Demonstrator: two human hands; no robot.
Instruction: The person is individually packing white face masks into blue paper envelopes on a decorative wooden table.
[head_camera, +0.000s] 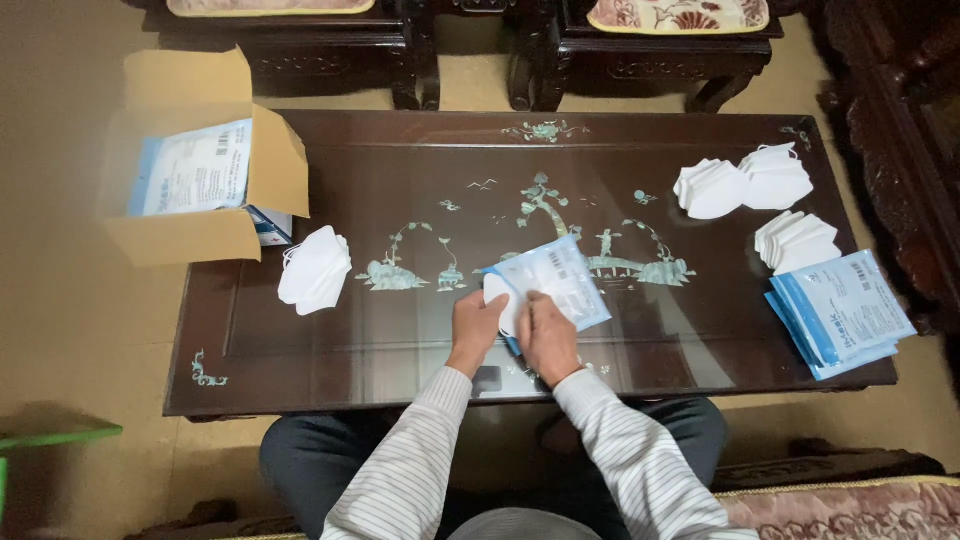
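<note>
I sat at a long, dark wooden tabletop (330, 345) with a glossy surface, inlaid with pale mother-of-pearl trees, birds and small figures (540, 205). Soft light glanced off its polish. Beyond its far edge stood 2 dark carved chairs (640, 55), each with a patterned cushion (680, 14). The floor (70, 330) around me was plain beige. More dark carved furniture (915, 120) ran along my right, and a rose-patterned seat edge (850, 505) showed beside me.
</note>
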